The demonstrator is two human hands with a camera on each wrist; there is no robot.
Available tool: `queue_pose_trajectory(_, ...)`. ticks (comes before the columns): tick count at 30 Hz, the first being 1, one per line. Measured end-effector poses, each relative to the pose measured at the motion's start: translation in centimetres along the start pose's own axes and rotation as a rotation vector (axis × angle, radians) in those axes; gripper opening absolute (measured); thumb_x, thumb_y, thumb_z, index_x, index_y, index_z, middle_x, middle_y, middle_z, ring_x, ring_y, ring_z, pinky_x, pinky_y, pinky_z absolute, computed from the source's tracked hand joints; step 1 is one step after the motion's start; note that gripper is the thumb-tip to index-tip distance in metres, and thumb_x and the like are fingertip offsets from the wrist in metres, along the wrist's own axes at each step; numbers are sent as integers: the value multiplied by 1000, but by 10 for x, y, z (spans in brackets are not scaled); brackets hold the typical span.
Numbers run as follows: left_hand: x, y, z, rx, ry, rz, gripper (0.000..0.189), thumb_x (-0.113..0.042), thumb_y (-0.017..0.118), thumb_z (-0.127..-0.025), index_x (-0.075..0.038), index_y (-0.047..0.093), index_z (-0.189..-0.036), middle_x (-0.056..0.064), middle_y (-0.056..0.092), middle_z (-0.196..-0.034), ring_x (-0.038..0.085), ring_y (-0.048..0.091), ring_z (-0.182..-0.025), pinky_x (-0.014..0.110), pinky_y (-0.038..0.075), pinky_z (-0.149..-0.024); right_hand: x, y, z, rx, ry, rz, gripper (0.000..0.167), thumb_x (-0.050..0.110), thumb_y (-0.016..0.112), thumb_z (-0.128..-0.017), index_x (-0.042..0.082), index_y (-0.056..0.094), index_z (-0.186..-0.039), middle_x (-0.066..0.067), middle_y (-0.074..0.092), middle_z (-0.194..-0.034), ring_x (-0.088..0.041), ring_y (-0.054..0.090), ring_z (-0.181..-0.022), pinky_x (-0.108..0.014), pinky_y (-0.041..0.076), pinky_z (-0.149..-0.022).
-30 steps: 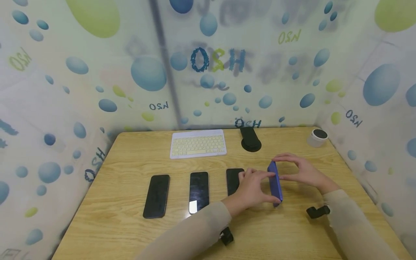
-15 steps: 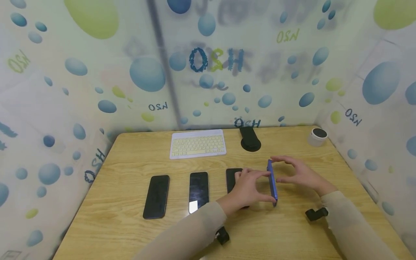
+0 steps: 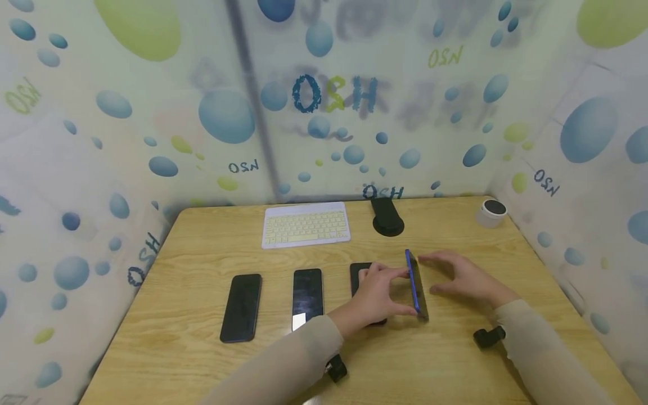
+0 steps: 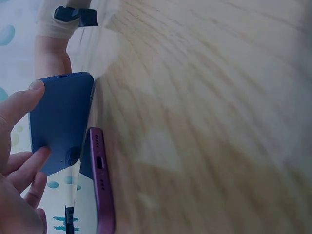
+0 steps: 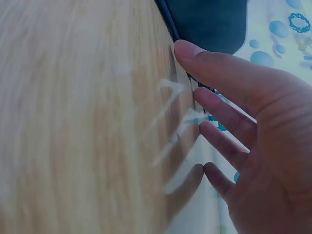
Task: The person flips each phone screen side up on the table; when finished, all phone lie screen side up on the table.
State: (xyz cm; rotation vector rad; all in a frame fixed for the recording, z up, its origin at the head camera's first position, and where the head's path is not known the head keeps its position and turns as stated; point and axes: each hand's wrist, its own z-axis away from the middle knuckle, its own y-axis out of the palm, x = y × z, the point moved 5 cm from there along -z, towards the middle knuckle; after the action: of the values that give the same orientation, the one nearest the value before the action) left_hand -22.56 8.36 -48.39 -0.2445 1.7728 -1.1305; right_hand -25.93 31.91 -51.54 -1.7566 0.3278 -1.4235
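In the head view a blue smartphone (image 3: 413, 281) stands tilted on its long edge, its dark screen turned to the right. My left hand (image 3: 374, 295) holds it from the left, thumb near the close end and index finger farther up; the left wrist view shows the thumb at a corner and a finger on the blue back (image 4: 61, 117). On the screen side is my right hand (image 3: 463, 275), fingers loosely bent and spread, holding nothing; contact with the phone is unclear. Partly under my left hand lies another dark-screened phone (image 3: 358, 271), whose purple edge (image 4: 101, 180) shows in the left wrist view.
Two more dark phones, one at left (image 3: 241, 308) and one in the middle (image 3: 307, 292), lie on the wooden table (image 3: 192, 247). Behind them are a white keyboard (image 3: 306, 225), a black round-based stand (image 3: 388, 219) and a small white cylinder (image 3: 491, 214) with a dark top.
The blue phone has shifted left and tilted over, so its screen now shows instead of its blue back. My left hand moved left with it; the right hand followed, its fingers drawing off the phone.
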Motion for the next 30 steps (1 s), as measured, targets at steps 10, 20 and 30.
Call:
queue_pose_trajectory(10, 7, 3, 1, 5, -24, -40, 82, -52, 91, -73, -24, 62, -144, -17, 69, -130, 11, 46, -115, 37, 28, -94, 1, -1, 0, -7, -27, 32, 72, 25, 90, -80, 18, 59, -144, -5, 62, -145, -34, 50, -140, -62, 33, -114)
queue_pose_trajectory(20, 8, 10, -3, 37, -88, -145, 84, -55, 92, -70, -24, 64, -142, -18, 69, -130, 13, 47, -120, 37, 29, -95, -1, -6, 3, 8, -3, 73, 75, 29, 92, -77, 17, 60, -144, -9, 58, -149, -39, 46, -143, -63, 33, -114)
queue_pose_trajectory(30, 4, 16, -6, 44, -110, -261, 82, -58, 92, -68, -25, 67, -139, -18, 70, -128, 14, 47, -122, 40, 31, -96, -2, -8, 4, 27, -4, 93, 75, 26, 92, -76, 16, 61, -144, -13, 55, -149, -42, 46, -141, -66, 35, -112)
